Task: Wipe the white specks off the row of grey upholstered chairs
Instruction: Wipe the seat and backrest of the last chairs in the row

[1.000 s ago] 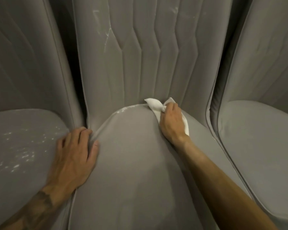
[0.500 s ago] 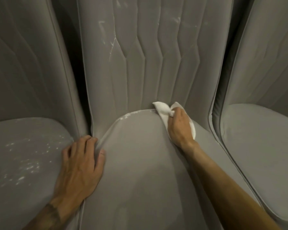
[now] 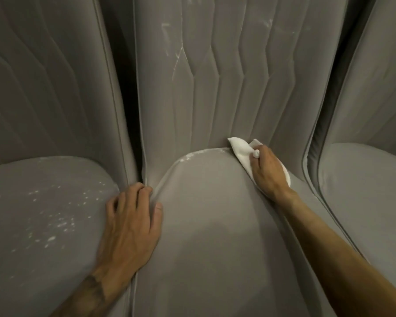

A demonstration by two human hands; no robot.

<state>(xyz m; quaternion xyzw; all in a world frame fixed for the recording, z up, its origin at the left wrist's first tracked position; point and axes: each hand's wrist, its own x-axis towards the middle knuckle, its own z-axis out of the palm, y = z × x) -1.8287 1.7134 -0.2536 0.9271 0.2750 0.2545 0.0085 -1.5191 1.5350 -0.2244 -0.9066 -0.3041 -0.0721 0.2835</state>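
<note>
At the rear edge of the middle seat [image 3: 210, 225], your right fingers [image 3: 260, 157] are curled round a white cloth [image 3: 239, 148], pinning it into the crease under the backrest [image 3: 226, 88]; the right hand [image 3: 266, 172] covers most of it. Your left hand [image 3: 130, 223] lies palm-down on the seat's left edge, fingers relaxed, holding nothing. Unwiped specks [image 3: 192, 156] line the rear edge just left of the cloth; more dot the left seat [image 3: 44, 202] and streak the backrest. Risk: a short stroke would drive powder into the crease rather than lift it; a loaded cloth could smear it over clean fabric. The right seat [image 3: 364, 191] looks clean.
</note>
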